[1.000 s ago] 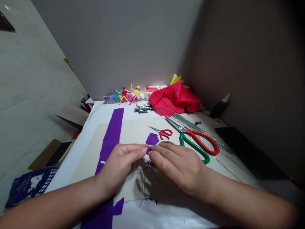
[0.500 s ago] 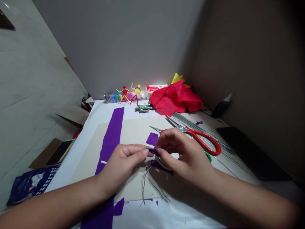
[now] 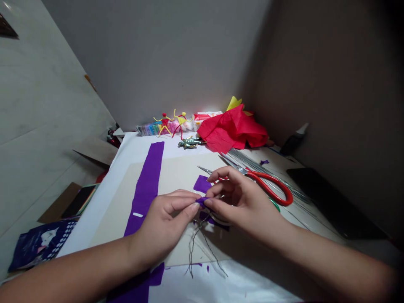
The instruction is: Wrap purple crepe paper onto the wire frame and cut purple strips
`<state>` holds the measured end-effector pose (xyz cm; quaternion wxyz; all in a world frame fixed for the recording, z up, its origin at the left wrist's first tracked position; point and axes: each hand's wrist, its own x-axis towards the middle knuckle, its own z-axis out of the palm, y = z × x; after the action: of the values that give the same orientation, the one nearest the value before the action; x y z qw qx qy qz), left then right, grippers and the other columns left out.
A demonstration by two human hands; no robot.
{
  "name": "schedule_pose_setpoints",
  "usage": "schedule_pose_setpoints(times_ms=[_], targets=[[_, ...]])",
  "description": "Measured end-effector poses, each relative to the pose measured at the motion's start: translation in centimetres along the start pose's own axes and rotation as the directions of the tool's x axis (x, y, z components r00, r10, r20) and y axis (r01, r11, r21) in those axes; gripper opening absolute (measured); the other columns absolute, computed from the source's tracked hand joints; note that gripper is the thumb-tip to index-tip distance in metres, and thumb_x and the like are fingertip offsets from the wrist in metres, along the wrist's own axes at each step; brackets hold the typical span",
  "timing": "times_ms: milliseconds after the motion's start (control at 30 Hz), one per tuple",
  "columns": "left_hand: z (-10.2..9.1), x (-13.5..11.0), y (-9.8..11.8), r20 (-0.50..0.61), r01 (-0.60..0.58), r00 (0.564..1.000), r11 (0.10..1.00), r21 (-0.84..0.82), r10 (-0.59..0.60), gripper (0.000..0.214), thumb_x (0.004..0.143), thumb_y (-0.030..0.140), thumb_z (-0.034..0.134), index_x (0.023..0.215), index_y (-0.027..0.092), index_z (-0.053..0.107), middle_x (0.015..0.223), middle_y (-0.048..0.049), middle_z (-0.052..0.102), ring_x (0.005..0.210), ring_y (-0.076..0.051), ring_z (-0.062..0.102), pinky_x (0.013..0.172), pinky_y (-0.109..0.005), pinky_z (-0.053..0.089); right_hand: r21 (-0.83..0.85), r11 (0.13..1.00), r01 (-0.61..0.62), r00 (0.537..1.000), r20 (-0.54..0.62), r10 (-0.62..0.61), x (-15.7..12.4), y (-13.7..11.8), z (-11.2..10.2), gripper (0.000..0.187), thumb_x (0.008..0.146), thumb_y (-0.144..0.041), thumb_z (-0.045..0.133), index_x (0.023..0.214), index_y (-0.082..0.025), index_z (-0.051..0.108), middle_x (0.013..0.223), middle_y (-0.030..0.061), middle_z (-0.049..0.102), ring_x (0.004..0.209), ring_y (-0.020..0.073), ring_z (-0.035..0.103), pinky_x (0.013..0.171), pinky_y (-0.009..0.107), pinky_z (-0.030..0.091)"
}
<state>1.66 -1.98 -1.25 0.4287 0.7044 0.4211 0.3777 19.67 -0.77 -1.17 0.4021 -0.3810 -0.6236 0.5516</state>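
Note:
My left hand [image 3: 166, 223] and my right hand [image 3: 243, 206] pinch a small bit of purple paper [image 3: 202, 202] between their fingertips. Thin dark wires [image 3: 196, 248] hang below it and seem joined to it. Under my right hand lie a purple paper square [image 3: 202, 184] and a curled purple scrap [image 3: 213, 221]. That hand hides the handles of small scissors, whose steel blades [image 3: 205, 170] show. A long purple paper strip [image 3: 145, 189] runs beside my left hand on a beige card sheet [image 3: 179, 174].
Large red-handled scissors [image 3: 268, 185] and a bundle of thin wires [image 3: 252, 162] lie to the right. Red crepe paper [image 3: 232, 130], pipe-cleaner figures [image 3: 164, 124] and a metallic figurine [image 3: 191, 143] stand at the back. A dark slab [image 3: 331, 202] lies right; walls close the back.
My right hand has risen and moved over the small scissors, hiding their red handles. The purple bit has lifted off the card, and the wires now hang clearly beneath it.

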Motion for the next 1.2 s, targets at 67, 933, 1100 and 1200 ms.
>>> schedule_pose_setpoints(times_ms=[67,933,1100,1200], targets=[[0.0,-0.1,-0.1,-0.019,-0.004,1.0,1.0,0.028,0.004,0.02,0.084,0.015,0.054,0.09,0.018,0.074,0.097,-0.0079,0.07,0.09,-0.017,0.063,0.083,-0.027,0.048,0.053,0.998,-0.046,0.999,0.021,0.045,0.1,-0.1,0.0,0.029,0.077,-0.014,0.061,0.098,-0.023,0.043,0.077,-0.0026,0.06,0.062,0.0068,0.053,0.055,0.018,0.042],[-1.1,0.5,0.1,0.285,0.485,0.859,0.854,-0.187,-0.425,0.028,0.076,0.037,0.061,0.078,0.011,0.072,0.072,-0.0056,0.067,0.067,-0.016,0.055,0.061,-0.026,0.04,-0.082,0.996,0.038,0.996,0.086,-0.031,0.1,-0.2,-0.2,0.029,0.075,-0.006,0.056,0.095,-0.022,0.042,0.076,-0.002,0.058,0.068,0.0107,0.056,0.063,0.025,0.046],[-1.0,0.6,0.2,0.255,0.488,0.858,0.862,-0.135,-0.446,0.028,0.075,0.037,0.061,0.073,0.011,0.071,0.064,-0.0035,0.061,0.059,-0.013,0.048,0.053,-0.023,0.034,-0.126,0.988,0.086,0.992,0.1,-0.073,0.1,0.0,-0.2,0.026,0.077,-0.007,0.055,0.096,-0.021,0.043,0.077,-0.0013,0.056,0.068,0.0112,0.056,0.064,0.026,0.048],[-1.1,0.7,0.3,0.221,0.496,0.859,0.858,-0.132,-0.462,0.026,0.076,0.034,0.06,0.068,0.011,0.069,0.055,0.0004,0.055,0.052,-0.01,0.041,0.05,-0.022,0.029,-0.237,0.952,0.193,0.981,0.075,-0.18,-0.1,-0.1,-0.4,0.023,0.079,-0.009,0.054,0.098,-0.02,0.047,0.088,0.0027,0.057,0.08,0.0139,0.057,0.074,0.029,0.049]])
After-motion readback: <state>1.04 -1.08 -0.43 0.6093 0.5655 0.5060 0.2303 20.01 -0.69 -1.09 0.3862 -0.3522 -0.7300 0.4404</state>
